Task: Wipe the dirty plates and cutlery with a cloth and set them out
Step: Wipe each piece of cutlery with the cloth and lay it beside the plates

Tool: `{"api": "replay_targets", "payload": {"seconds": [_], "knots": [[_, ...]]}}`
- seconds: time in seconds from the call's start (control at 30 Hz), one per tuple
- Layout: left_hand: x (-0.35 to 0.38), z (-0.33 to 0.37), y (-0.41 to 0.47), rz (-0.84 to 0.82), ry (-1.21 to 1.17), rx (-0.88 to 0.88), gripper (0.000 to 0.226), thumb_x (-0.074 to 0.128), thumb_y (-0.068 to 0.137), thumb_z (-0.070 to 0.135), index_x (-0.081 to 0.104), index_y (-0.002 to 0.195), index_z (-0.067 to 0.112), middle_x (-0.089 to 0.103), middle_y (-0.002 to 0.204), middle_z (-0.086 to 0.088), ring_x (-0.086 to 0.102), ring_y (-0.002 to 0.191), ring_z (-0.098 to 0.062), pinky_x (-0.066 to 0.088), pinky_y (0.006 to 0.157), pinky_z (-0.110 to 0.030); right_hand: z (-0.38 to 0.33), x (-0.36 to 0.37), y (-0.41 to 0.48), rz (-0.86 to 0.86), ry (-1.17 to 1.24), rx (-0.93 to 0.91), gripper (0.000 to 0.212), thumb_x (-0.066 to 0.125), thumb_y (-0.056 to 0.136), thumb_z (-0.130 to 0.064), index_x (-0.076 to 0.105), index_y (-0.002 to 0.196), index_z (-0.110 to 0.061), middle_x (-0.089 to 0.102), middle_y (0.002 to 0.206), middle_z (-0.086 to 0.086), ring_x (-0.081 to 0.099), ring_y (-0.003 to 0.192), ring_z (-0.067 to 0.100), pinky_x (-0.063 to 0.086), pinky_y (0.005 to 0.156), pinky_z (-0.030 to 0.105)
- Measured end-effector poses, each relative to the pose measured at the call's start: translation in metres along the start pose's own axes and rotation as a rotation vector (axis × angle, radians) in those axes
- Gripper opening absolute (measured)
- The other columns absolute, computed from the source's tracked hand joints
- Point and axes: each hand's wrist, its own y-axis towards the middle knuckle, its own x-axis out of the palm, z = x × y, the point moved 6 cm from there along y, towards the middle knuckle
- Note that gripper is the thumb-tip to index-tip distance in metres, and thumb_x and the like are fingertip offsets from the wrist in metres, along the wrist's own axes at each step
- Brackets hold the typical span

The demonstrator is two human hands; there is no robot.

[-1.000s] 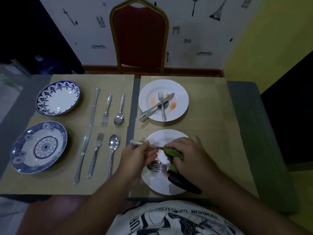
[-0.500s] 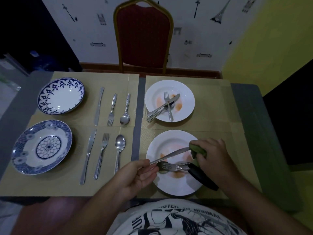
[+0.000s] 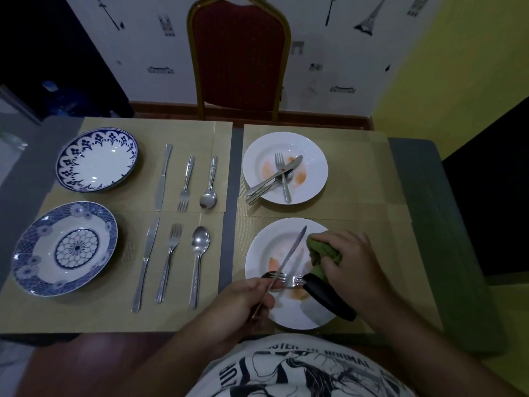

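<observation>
From the head view, the left hand (image 3: 240,302) grips the handle of a knife (image 3: 289,255), fingers curled round it, and the blade slants up and to the right over the near white plate (image 3: 289,316). The right hand (image 3: 353,263) is closed round a bunched green cloth (image 3: 322,250) above the right side of that plate, just beside the knife's tip; whether the 2 touch cannot be told. The plate has orange smears, and a fork (image 3: 290,280) lies on it with its tines pointing left, next to a black handle (image 3: 329,300) that runs under the right wrist. Behind it, the far white plate (image 3: 313,156) is also smeared orange and carries a crossed pile of cutlery (image 3: 282,174). On the tan placemats (image 3: 357,173) to the left sit 2 blue-patterned plates, the far one (image 3: 97,160) and the near one (image 3: 64,249). A knife, fork and spoon lie side by side just right of each, as a far set (image 3: 186,181) and a near set (image 3: 169,259). The desk (image 3: 423,196) is grey, and a red chair (image 3: 240,53) stands at its far edge.
</observation>
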Motion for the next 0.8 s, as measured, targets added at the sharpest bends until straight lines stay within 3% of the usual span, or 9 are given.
{"api": "replay_targets", "payload": {"seconds": [0.13, 0.23, 0.37, 0.47, 0.63, 0.7, 0.8], "knots": [[0.008, 0.01, -0.001, 0.076, 0.203, 0.144, 0.031, 0.042, 0.105, 0.011, 0.072, 0.112, 0.014, 0.071, 0.081, -0.004, 0.052, 0.056, -0.009, 0.047, 0.055, -0.024, -0.014, 0.008, -0.004, -0.042, -0.038, -0.092, 0.053, 0.063, 0.074, 0.004, 0.067, 0.117, -0.026, 0.062, 0.112, -0.015, 0.038, 0.105, 0.011, 0.029, 0.088, 0.008], [0.009, 0.016, 0.0, 0.12, 0.252, 0.171, 0.03, 0.04, 0.105, 0.007, 0.068, 0.116, 0.012, 0.072, 0.085, -0.009, 0.062, 0.062, -0.012, 0.053, 0.057, -0.025, -0.028, 0.01, -0.012, -0.067, -0.068, -0.244, 0.049, 0.065, 0.073, -0.001, 0.068, 0.116, -0.026, 0.062, 0.113, -0.014, 0.045, 0.103, 0.017, 0.044, 0.088, 0.026], [0.009, 0.014, -0.001, 0.095, 0.353, 0.218, 0.03, 0.043, 0.104, 0.008, 0.069, 0.115, 0.016, 0.074, 0.085, -0.005, 0.059, 0.061, -0.009, 0.044, 0.051, -0.021, -0.033, 0.023, -0.015, -0.188, -0.118, -0.374, 0.038, 0.051, 0.081, -0.019, 0.067, 0.113, -0.029, 0.063, 0.114, -0.017, 0.047, 0.1, 0.018, 0.05, 0.079, 0.037], [0.0, 0.006, -0.002, 0.104, 0.345, 0.197, 0.028, 0.045, 0.104, 0.007, 0.071, 0.111, 0.014, 0.074, 0.084, -0.004, 0.05, 0.056, -0.007, 0.039, 0.05, -0.02, -0.011, 0.029, 0.007, -0.204, -0.186, -0.252, 0.041, 0.057, 0.074, -0.009, 0.066, 0.108, -0.031, 0.062, 0.112, -0.016, 0.042, 0.103, 0.018, 0.048, 0.082, 0.041], [-0.004, -0.009, 0.0, 0.108, 0.173, 0.08, 0.025, 0.044, 0.102, -0.001, 0.068, 0.106, 0.003, 0.073, 0.096, -0.014, 0.052, 0.05, -0.009, 0.043, 0.043, -0.02, 0.029, 0.011, 0.039, -0.065, -0.188, 0.037, 0.04, 0.053, 0.074, -0.003, 0.069, 0.099, -0.029, 0.065, 0.104, -0.009, 0.041, 0.101, 0.025, 0.043, 0.084, 0.041], [-0.009, -0.012, 0.004, 0.121, 0.113, 0.054, 0.021, 0.049, 0.1, -0.001, 0.068, 0.11, 0.003, 0.073, 0.096, -0.013, 0.061, 0.064, -0.013, 0.049, 0.051, -0.023, 0.027, 0.003, 0.034, -0.006, -0.151, 0.045, 0.044, 0.054, 0.075, -0.001, 0.069, 0.106, -0.029, 0.064, 0.105, -0.01, 0.041, 0.101, 0.022, 0.035, 0.083, 0.032], [-0.015, -0.013, 0.01, 0.124, 0.074, 0.052, 0.023, 0.061, 0.094, -0.001, 0.07, 0.113, 0.007, 0.075, 0.1, -0.018, 0.069, 0.089, -0.028, 0.058, 0.082, -0.041, 0.003, -0.003, 0.016, -0.001, -0.096, -0.018, 0.047, 0.059, 0.074, 0.004, 0.069, 0.108, -0.027, 0.062, 0.106, -0.011, 0.034, 0.101, 0.012, 0.031, 0.085, 0.026]]}}
